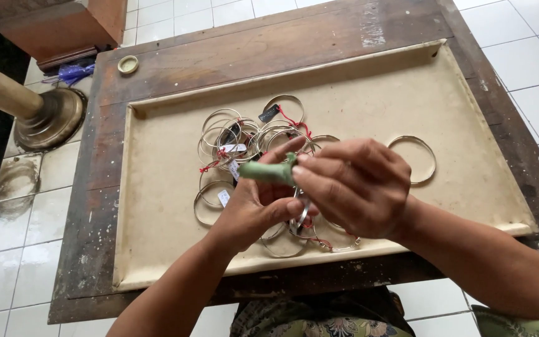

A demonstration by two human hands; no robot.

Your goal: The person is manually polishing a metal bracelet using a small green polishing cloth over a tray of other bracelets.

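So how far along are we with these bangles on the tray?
One bangle lies by itself at the right of the tray, possibly finished. In hand: the left hand and right hand press a green cloth around a bangle. Left: the tagged pile of bangles, many tied with red string, mid-tray. I cannot tell which of those are already polished.

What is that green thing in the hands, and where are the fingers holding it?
A green cloth, pinched at its right end by the right hand. The left hand grips a silver bangle by its rim.
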